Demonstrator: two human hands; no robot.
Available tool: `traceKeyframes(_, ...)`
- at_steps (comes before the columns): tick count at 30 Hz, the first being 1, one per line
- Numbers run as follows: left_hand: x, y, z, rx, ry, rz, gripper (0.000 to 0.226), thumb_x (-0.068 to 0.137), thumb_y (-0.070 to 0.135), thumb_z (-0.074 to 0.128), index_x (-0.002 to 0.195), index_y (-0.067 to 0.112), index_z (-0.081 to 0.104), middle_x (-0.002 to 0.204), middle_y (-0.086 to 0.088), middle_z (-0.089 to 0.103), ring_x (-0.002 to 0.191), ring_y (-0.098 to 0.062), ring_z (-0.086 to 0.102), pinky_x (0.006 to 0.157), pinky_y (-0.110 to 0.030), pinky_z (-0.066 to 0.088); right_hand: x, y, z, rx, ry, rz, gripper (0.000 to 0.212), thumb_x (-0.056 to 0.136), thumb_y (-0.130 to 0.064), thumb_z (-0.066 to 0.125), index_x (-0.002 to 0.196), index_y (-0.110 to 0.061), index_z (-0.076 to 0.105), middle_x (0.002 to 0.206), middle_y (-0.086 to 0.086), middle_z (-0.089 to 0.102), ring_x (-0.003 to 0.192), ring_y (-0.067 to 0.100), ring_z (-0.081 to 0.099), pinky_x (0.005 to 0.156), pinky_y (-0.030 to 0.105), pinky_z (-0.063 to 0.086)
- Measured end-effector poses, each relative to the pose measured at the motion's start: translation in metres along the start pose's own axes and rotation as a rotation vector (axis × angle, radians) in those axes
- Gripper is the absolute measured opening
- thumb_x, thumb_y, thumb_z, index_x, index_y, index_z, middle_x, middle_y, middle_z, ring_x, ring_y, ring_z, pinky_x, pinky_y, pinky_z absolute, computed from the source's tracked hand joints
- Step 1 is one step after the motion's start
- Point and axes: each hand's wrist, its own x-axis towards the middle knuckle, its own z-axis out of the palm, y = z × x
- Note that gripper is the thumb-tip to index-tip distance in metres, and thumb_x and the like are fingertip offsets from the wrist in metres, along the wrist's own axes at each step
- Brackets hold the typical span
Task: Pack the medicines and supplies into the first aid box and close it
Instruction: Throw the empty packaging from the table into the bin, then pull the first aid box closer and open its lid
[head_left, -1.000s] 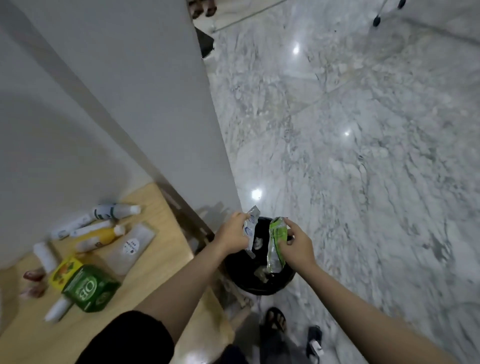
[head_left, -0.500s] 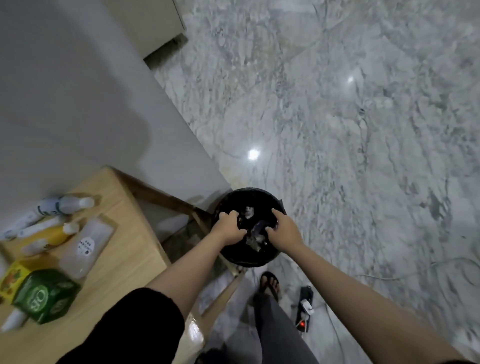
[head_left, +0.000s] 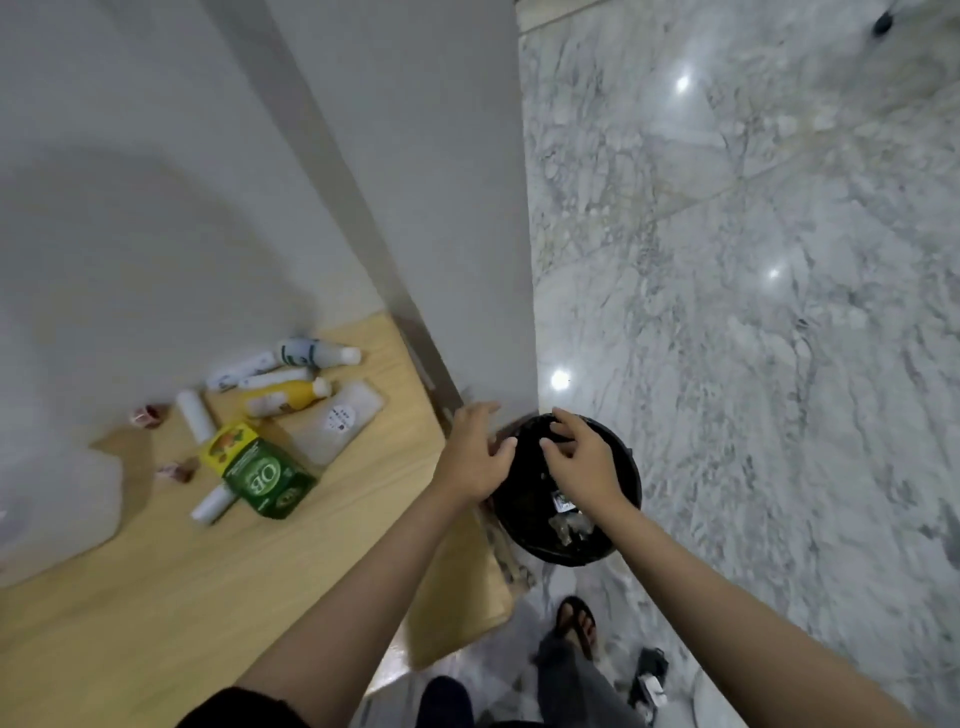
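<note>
Both hands hover over a black waste bin (head_left: 613, 540) standing on the marble floor (head_left: 753, 312), at about 3 o'clock from the wooden bench (head_left: 156, 597). The left hand (head_left: 475, 460) has its grip spread wide, fingers fanned, holding nothing; the right hand (head_left: 579, 457) is loosely curled above the bin's mouth, and nothing shows in its grip either. Scraps of wrapper lie at the bottom of the bin. The task's things sit well apart from the hands, at about 9 o'clock, clustered on the bench by the wall: a green carton (head_left: 270, 480) with a yellow box (head_left: 228, 447) touching it, a yellow bottle (head_left: 288, 397), a white bottle with a green label (head_left: 311, 353), some white tubes (head_left: 241, 370), a clear pouch (head_left: 340, 423), white rolls (head_left: 195, 415) and a few small reddish items (head_left: 148, 415). No first aid box can be seen, so packing looks hardly begun. The risks lie in the swing back: the left forearm passes close over the bench corner, and a hasty sweep could knock the round bottles, which lie on their sides and would likely roll toward the edge and the bin below. The small reddish pieces, lying apart from the cluster, could easily be overlooked.
</note>
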Motion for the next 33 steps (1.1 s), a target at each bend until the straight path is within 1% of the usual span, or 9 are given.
traceKeyframes(5, -0.057, -0.027, -0.072, -0.157, 0.203, 0.081, 0.051, 0.091, 0.024, 0.057, 0.138, 0.02, 0.04, 0.136, 0.002, 0.035, 0.105, -0.012, 0.058, 0.092, -0.033, 0.051, -0.03, -0.071, 0.053, -0.003, 0.019, -0.214, 0.044, 0.09, -0.016, 0.057, 0.133, -0.017, 0.048, 0.121, 0.005, 0.06, 0.095, 0.014, 0.061, 0.084, 0.025, 0.047)
traceKeyframes(8, -0.097, -0.059, -0.115, -0.168, 0.305, 0.108, 0.048, 0.09, 0.022, 0.058, 0.136, 0.02, 0.041, 0.136, -0.001, 0.035, 0.103, -0.01, 0.057, 0.09, -0.026, 0.047, -0.058, -0.107, 0.095, -0.012, 0.015, -0.303, 0.043, 0.089, -0.014, 0.058, 0.131, -0.016, 0.05, 0.119, 0.004, 0.061, 0.093, 0.013, 0.059, 0.082, 0.021, 0.044)
traceKeyframes(12, -0.147, -0.114, -0.167, -0.165, 0.414, 0.061, 0.048, 0.089, 0.02, 0.059, 0.135, 0.018, 0.043, 0.134, -0.004, 0.039, 0.099, -0.014, 0.058, 0.088, -0.027, 0.047, -0.095, -0.135, 0.16, -0.055, -0.01, -0.42, 0.043, 0.087, -0.011, 0.06, 0.129, -0.015, 0.053, 0.118, 0.005, 0.064, 0.094, 0.014, 0.062, 0.072, 0.001, 0.04)
traceKeyframes(17, -0.202, -0.186, -0.221, -0.155, 0.536, 0.046, 0.049, 0.089, 0.019, 0.06, 0.135, 0.017, 0.043, 0.132, -0.003, 0.04, 0.111, -0.016, 0.054, 0.091, -0.024, 0.044, -0.133, -0.164, 0.24, -0.082, -0.084, -0.547, 0.042, 0.085, -0.007, 0.058, 0.126, -0.012, 0.056, 0.118, 0.007, 0.065, 0.103, 0.022, 0.063, 0.084, 0.028, 0.049)
traceKeyframes(21, -0.233, -0.234, -0.258, -0.132, 0.591, -0.026, 0.048, 0.09, 0.023, 0.058, 0.135, 0.022, 0.042, 0.135, 0.0, 0.037, 0.117, -0.016, 0.051, 0.088, -0.025, 0.041, -0.151, -0.184, 0.297, -0.13, -0.171, -0.616, 0.043, 0.087, -0.009, 0.058, 0.13, -0.013, 0.053, 0.124, 0.005, 0.061, 0.101, 0.019, 0.061, 0.082, 0.026, 0.044)
traceKeyframes(26, -0.247, -0.285, -0.3, -0.078, 0.722, -0.045, 0.045, 0.086, 0.019, 0.061, 0.129, 0.017, 0.049, 0.132, -0.002, 0.043, 0.122, -0.019, 0.047, 0.1, -0.04, 0.043, -0.152, -0.21, 0.36, -0.186, -0.268, -0.765, 0.042, 0.086, -0.01, 0.06, 0.128, -0.015, 0.054, 0.123, 0.007, 0.059, 0.105, 0.02, 0.058, 0.089, 0.029, 0.045)
traceKeyframes(29, -0.245, -0.305, -0.322, -0.018, 0.834, -0.038, 0.042, 0.084, 0.015, 0.062, 0.125, 0.015, 0.054, 0.128, -0.002, 0.048, 0.118, -0.01, 0.042, 0.102, -0.031, 0.038, -0.141, -0.227, 0.396, -0.271, -0.276, -0.875, 0.043, 0.086, -0.014, 0.06, 0.128, -0.02, 0.054, 0.126, 0.007, 0.056, 0.118, 0.022, 0.049, 0.1, 0.038, 0.042)
traceKeyframes(31, -0.243, -0.318, -0.334, 0.045, 0.872, -0.053, 0.046, 0.084, 0.017, 0.062, 0.129, 0.019, 0.053, 0.139, -0.001, 0.043, 0.126, -0.016, 0.037, 0.098, -0.024, 0.031, -0.13, -0.235, 0.417, -0.351, -0.269, -0.957, 0.041, 0.086, -0.021, 0.059, 0.127, -0.026, 0.055, 0.135, 0.006, 0.05, 0.127, 0.024, 0.039, 0.105, 0.037, 0.034)
traceKeyframes(33, -0.241, -0.332, -0.345, 0.083, 0.888, -0.062, 0.049, 0.083, 0.018, 0.064, 0.13, 0.024, 0.053, 0.145, 0.003, 0.037, 0.13, -0.019, 0.031, 0.096, -0.024, 0.029, -0.118, -0.241, 0.436, -0.429, -0.255, -1.038, 0.04, 0.086, -0.027, 0.06, 0.125, -0.029, 0.057, 0.141, 0.008, 0.045, 0.132, 0.029, 0.033, 0.106, 0.036, 0.023)
